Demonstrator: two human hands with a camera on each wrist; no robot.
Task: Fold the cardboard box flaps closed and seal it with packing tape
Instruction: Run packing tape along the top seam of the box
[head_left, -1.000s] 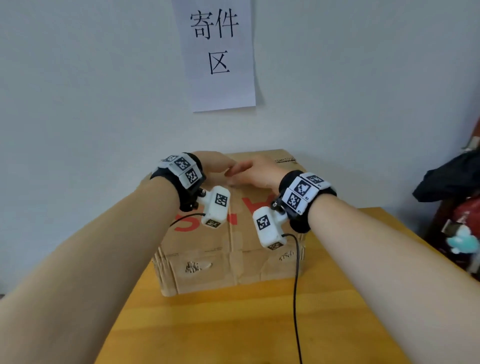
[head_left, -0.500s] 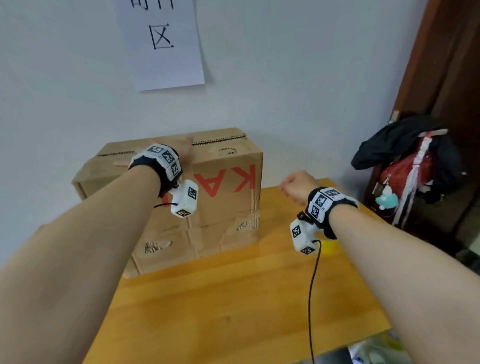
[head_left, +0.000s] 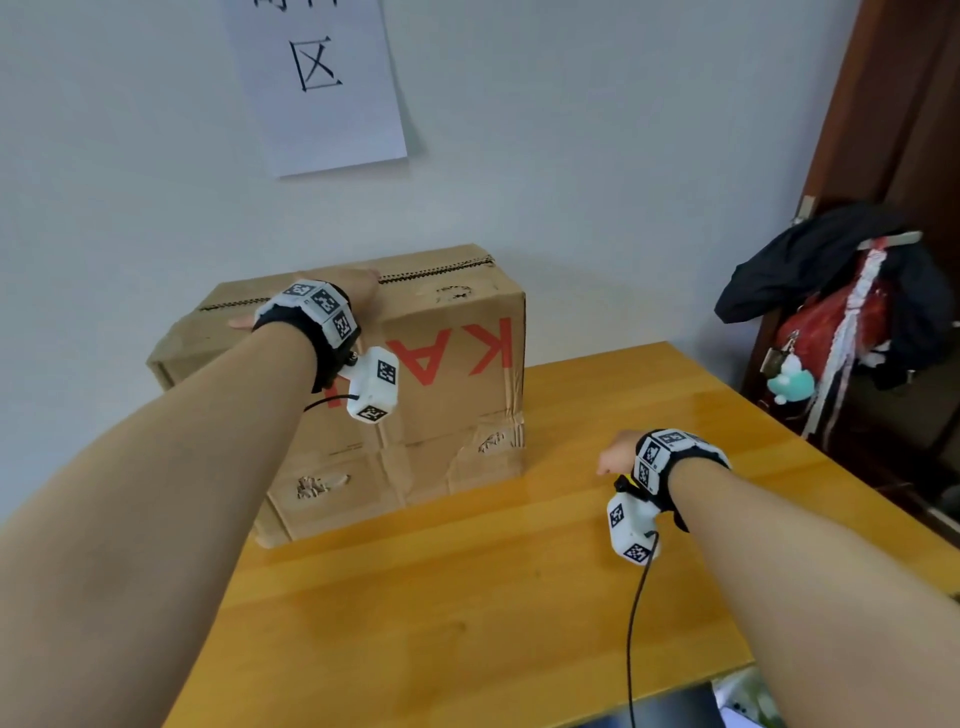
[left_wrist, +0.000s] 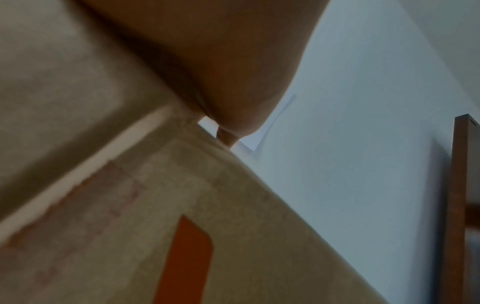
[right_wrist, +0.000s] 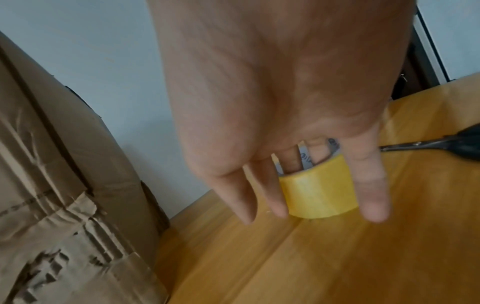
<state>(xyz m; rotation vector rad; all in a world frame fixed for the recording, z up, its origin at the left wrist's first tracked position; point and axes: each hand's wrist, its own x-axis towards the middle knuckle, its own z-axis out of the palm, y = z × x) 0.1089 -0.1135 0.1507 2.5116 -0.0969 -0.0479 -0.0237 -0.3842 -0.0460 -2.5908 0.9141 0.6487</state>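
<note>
The brown cardboard box (head_left: 441, 389) with red letters stands on the wooden table (head_left: 467, 597) against the wall, its top flaps folded down. My left hand (head_left: 358, 283) lies flat on top of the box along the flap seam; in the left wrist view the palm (left_wrist: 221, 61) presses on the cardboard (left_wrist: 233, 226). My right hand (head_left: 615, 457) is down on the table to the right of the box. In the right wrist view its fingers (right_wrist: 270, 193) grip a yellow roll of packing tape (right_wrist: 319, 191), some reaching into the core.
Black-handled scissors (right_wrist: 428, 144) lie on the table just beyond the tape roll. A paper sign (head_left: 317, 83) hangs on the wall above the box. Dark clothing and a red bag (head_left: 841, 312) hang by a brown door frame at the right.
My right hand left the box top, moved right and down to the table, and took hold of the tape roll. The left hand stayed on the box. My view turned right.
</note>
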